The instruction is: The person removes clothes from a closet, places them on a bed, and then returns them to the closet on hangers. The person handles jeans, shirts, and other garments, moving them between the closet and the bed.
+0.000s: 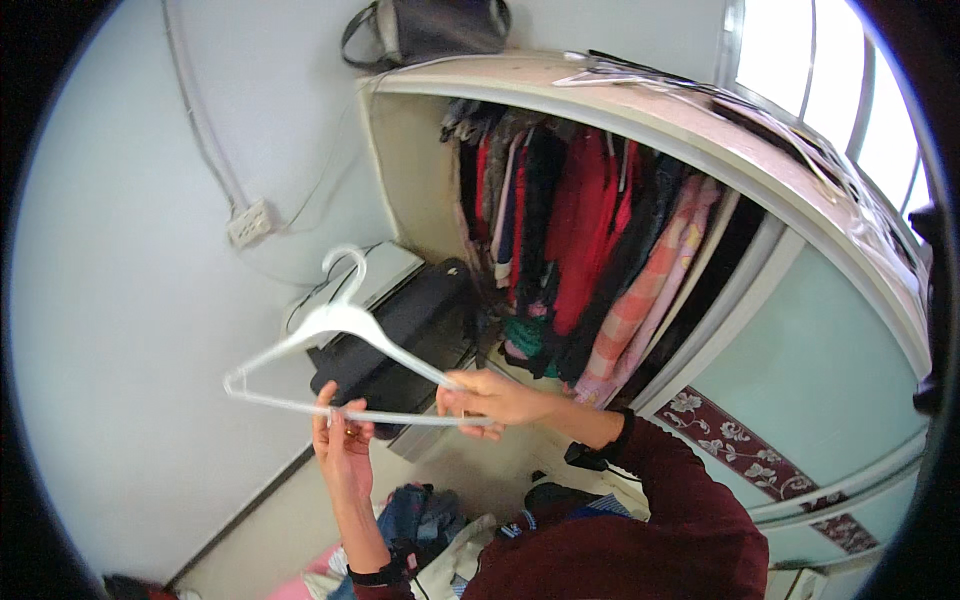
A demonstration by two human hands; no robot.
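Across both hands [345, 440] [505, 398], white hanger [340, 318]

The right hand [490, 397] partly hides the hanger [343, 319] at its right end; the bag [448, 30] atop the wardrobe [530, 67], near its left end, is cut off above; the wardrobe's front rim hides some tops of the hung clothes [580, 230]; a dark thing [138, 588] on the floor [250, 522], cut off below, is indistinct.
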